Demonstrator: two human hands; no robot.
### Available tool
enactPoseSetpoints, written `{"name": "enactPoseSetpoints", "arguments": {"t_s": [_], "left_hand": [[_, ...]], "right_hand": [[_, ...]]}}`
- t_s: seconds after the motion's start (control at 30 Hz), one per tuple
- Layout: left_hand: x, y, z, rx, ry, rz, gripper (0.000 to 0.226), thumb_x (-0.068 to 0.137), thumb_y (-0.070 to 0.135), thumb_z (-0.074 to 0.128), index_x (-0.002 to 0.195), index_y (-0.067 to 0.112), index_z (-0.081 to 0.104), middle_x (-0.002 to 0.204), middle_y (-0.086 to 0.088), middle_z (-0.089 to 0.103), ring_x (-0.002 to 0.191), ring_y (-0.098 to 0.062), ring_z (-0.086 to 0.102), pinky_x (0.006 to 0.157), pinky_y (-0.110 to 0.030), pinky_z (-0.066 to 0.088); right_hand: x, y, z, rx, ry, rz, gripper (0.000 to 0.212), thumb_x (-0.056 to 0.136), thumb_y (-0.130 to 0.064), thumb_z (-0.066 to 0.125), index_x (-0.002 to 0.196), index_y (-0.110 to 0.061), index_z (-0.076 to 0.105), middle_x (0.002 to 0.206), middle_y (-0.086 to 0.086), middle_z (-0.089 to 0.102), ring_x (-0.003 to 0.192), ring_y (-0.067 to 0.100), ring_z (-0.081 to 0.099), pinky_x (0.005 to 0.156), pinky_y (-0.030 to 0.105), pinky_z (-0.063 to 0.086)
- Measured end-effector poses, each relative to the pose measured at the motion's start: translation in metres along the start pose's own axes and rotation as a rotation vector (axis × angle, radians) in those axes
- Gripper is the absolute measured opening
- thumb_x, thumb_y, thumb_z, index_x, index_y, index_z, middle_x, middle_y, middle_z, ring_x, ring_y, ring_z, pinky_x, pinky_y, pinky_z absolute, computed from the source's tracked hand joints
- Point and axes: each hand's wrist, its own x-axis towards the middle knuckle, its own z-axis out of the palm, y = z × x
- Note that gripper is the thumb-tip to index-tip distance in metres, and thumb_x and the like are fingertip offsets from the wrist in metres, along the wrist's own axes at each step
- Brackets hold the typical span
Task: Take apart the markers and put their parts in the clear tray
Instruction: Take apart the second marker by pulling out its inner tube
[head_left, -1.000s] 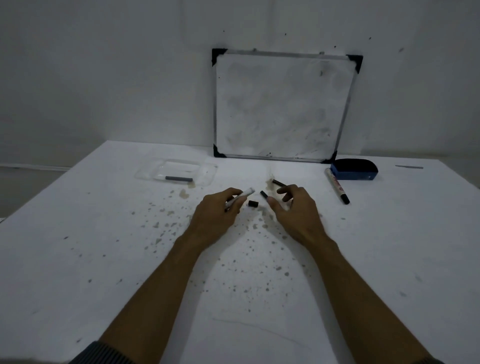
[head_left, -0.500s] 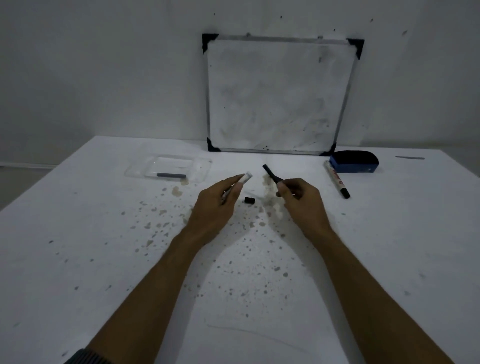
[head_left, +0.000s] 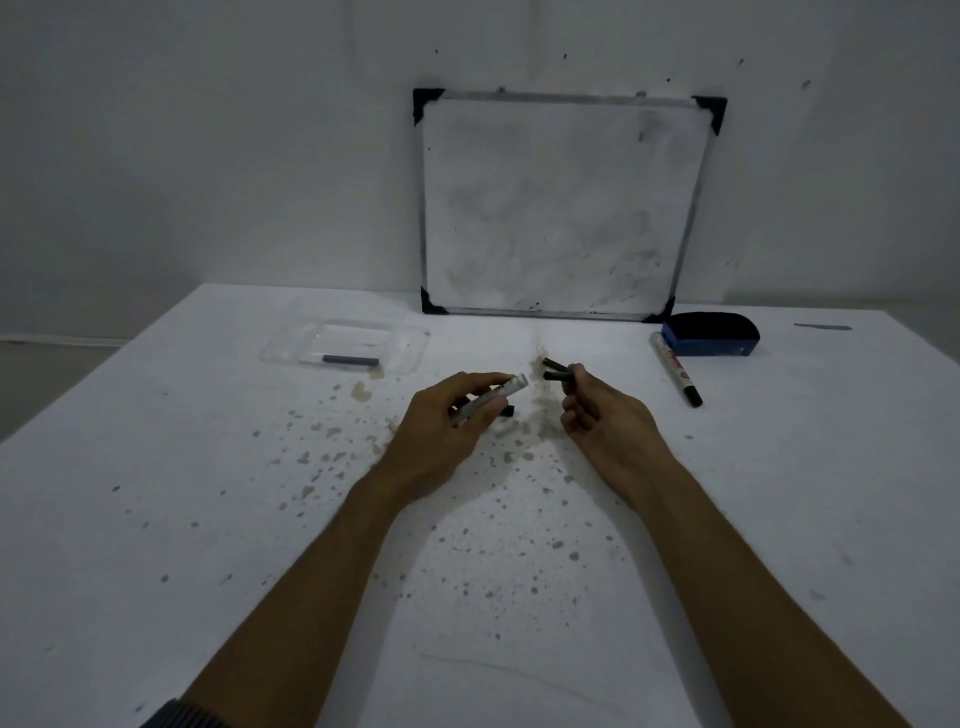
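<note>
Here, right of the tray (head_left: 291, 349), the left hand (head_left: 447, 431) grips a marker barrel (head_left: 491, 397); the right hand (head_left: 605, 415) pinches two black parts (head_left: 556, 370), bare table (head_left: 156, 519) around.

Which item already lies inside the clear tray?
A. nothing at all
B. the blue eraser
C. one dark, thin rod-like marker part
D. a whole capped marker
C: a single dark rod-like part lies in the clear tray, while the whole marker and blue eraser sit on the table by the whiteboard.
</note>
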Motion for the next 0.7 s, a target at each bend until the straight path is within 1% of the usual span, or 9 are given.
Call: {"name": "enactPoseSetpoints", "arguments": {"t_s": [0.1, 0.13, 0.23, 0.33, 0.4, 0.5, 0.57, 0.6, 0.7], "left_hand": [[-0.001, -0.001, 0.000, 0.017, -0.030, -0.006, 0.029, 0.101, 0.025, 0.066, 0.129, 0.023, 0.071, 0.086, 0.031, 0.072, 0.074, 0.007, 0.063, 0.066, -0.006, 0.046], [-0.001, -0.001, 0.000, 0.026, -0.035, -0.005, 0.028, 0.101, 0.028, 0.066, 0.128, 0.025, 0.072, 0.088, 0.030, 0.074, 0.072, 0.004, 0.062, 0.065, -0.007, 0.046], [-0.001, -0.002, -0.001, 0.046, -0.053, 0.011, 0.027, 0.100, 0.032, 0.067, 0.127, 0.029, 0.072, 0.101, 0.016, 0.078, 0.075, -0.001, 0.064, 0.068, -0.009, 0.047], [-0.001, -0.003, 0.000, 0.057, -0.061, 0.016, 0.026, 0.100, 0.032, 0.068, 0.126, 0.030, 0.072, 0.105, 0.011, 0.078, 0.077, 0.000, 0.065, 0.069, -0.008, 0.046], [-0.001, -0.003, 0.000, 0.068, -0.047, 0.022, 0.027, 0.100, 0.031, 0.068, 0.126, 0.028, 0.073, 0.105, 0.010, 0.078, 0.077, 0.004, 0.064, 0.069, -0.007, 0.046], [0.000, -0.006, -0.002, 0.138, -0.046, 0.051, 0.028, 0.101, 0.033, 0.066, 0.127, 0.028, 0.072, 0.106, 0.013, 0.078, 0.084, 0.004, 0.067, 0.070, -0.010, 0.048], [0.001, -0.008, -0.003, 0.191, -0.059, 0.077, 0.029, 0.102, 0.036, 0.063, 0.129, 0.031, 0.071, 0.108, 0.015, 0.078, 0.090, -0.001, 0.069, 0.074, -0.016, 0.052], [0.001, -0.008, -0.003, 0.197, -0.057, 0.086, 0.029, 0.103, 0.036, 0.062, 0.129, 0.031, 0.071, 0.107, 0.016, 0.078, 0.088, 0.000, 0.069, 0.073, -0.015, 0.051], [0.000, -0.003, -0.002, 0.150, -0.031, 0.080, 0.027, 0.104, 0.031, 0.061, 0.129, 0.026, 0.071, 0.102, 0.018, 0.077, 0.082, 0.010, 0.065, 0.071, -0.007, 0.046]], "right_hand": [[-0.001, 0.002, 0.001, -0.018, 0.063, -0.014, 0.025, 0.092, -0.019, 0.074, 0.109, 0.001, 0.073, 0.090, 0.009, 0.069, 0.067, 0.011, 0.059, 0.063, 0.023, 0.053], [-0.002, 0.002, 0.002, -0.021, 0.073, -0.019, 0.024, 0.092, -0.018, 0.074, 0.108, 0.000, 0.073, 0.091, 0.009, 0.070, 0.067, 0.011, 0.059, 0.063, 0.023, 0.053], [-0.004, 0.002, 0.003, -0.051, 0.081, -0.048, 0.024, 0.092, -0.017, 0.074, 0.108, 0.000, 0.074, 0.092, 0.010, 0.070, 0.068, 0.011, 0.058, 0.062, 0.022, 0.054], [-0.007, 0.004, 0.006, -0.205, 0.098, -0.120, 0.025, 0.093, -0.019, 0.072, 0.111, -0.002, 0.074, 0.091, 0.010, 0.067, 0.069, 0.012, 0.057, 0.067, 0.024, 0.055], [-0.009, 0.008, 0.009, -0.375, 0.151, -0.230, 0.025, 0.095, -0.023, 0.071, 0.115, -0.008, 0.074, 0.095, 0.003, 0.073, 0.074, 0.011, 0.062, 0.072, 0.026, 0.057], [-0.010, 0.011, 0.011, -0.627, 0.215, -0.514, 0.020, 0.094, -0.030, 0.071, 0.113, -0.025, 0.073, 0.105, -0.005, 0.076, 0.094, 0.008, 0.071, 0.080, 0.026, 0.060], [-0.013, 0.010, 0.012, -0.696, 0.176, -0.624, 0.021, 0.093, -0.030, 0.072, 0.114, -0.026, 0.075, 0.106, -0.010, 0.076, 0.098, 0.005, 0.070, 0.082, 0.019, 0.056], [-0.014, 0.011, 0.014, -0.712, 0.143, -0.641, 0.022, 0.093, -0.029, 0.073, 0.114, -0.026, 0.075, 0.105, -0.010, 0.076, 0.097, 0.005, 0.070, 0.081, 0.017, 0.056], [-0.016, 0.022, 0.022, -0.794, 0.038, -0.661, 0.018, 0.095, -0.028, 0.071, 0.111, -0.034, 0.075, 0.108, -0.008, 0.076, 0.096, 0.006, 0.070, 0.082, 0.024, 0.059]]}}
